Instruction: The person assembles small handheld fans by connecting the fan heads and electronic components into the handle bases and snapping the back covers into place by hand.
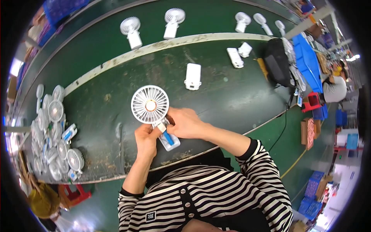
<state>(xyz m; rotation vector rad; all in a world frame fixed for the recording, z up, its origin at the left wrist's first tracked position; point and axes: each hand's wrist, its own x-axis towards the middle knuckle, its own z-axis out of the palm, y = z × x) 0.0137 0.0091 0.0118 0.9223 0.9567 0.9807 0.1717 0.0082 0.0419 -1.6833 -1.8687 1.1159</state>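
Observation:
In front of me, over the near part of the workbench, is a small white handheld fan (pixel 150 96) with a round grille and an orange ring at its hub. My left hand (pixel 145 140) pinches the fan's neck from the left, fingers closed. My right hand (pixel 186 122) grips the neck and upper handle from the right, its fingertips partly hidden behind the fan. Below them the handle stands open, showing a blue cell-like part (pixel 168 138) inside the white shell (pixel 172 146). Farther off, a separate white handle cover (pixel 193 76) lies on the bench.
A pile of white fans (pixel 54 131) fills the bench's left end. Two white casings (pixel 235 58) lie at the right, near a black bag (pixel 275 62) and a blue bin (pixel 307 63). Several fans stand on the green conveyor belt (pixel 208 21) beyond the pale rail (pixel 162 44).

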